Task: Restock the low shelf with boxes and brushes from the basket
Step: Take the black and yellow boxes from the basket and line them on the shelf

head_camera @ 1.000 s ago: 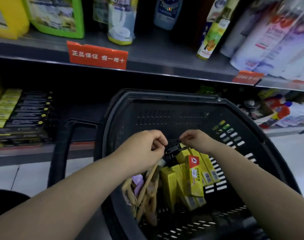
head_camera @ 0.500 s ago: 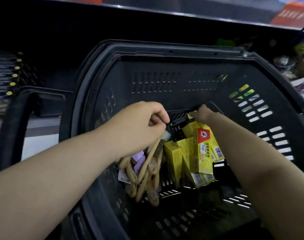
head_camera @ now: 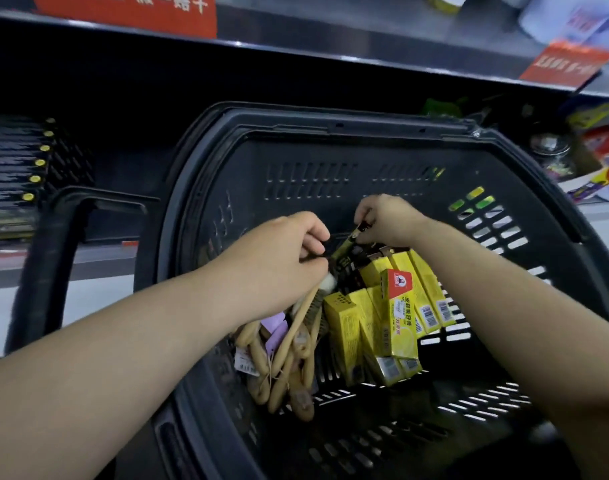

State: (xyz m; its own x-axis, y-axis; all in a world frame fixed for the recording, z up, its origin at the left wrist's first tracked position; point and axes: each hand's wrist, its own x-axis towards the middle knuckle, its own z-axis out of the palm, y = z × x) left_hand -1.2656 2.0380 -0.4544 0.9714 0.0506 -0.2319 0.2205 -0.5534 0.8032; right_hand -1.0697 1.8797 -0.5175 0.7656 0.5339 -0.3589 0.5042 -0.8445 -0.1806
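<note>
A black plastic basket (head_camera: 330,129) stands tilted in front of the low shelf. Inside lie several yellow boxes (head_camera: 396,320) and a bundle of wooden-handled brushes (head_camera: 289,344) with tags. My left hand (head_camera: 282,261) is curled over the top of the brushes and pinches one end of a dark box (head_camera: 344,258). My right hand (head_camera: 386,220) grips the same box's upper end, above the yellow boxes. The low shelf (head_camera: 98,261) runs behind the basket, with dark boxes (head_camera: 15,174) stacked at its left.
The basket's black handle (head_camera: 53,258) stands up at the left. An upper shelf edge carries red price signs (head_camera: 129,12). Colourful packaged goods (head_camera: 600,150) sit on the low shelf at the right. Pale floor shows left of the basket.
The view first tipped down and closer to the basket. My right hand has lifted slightly, raising the dark box's end, while the left hand stays on the brushes.
</note>
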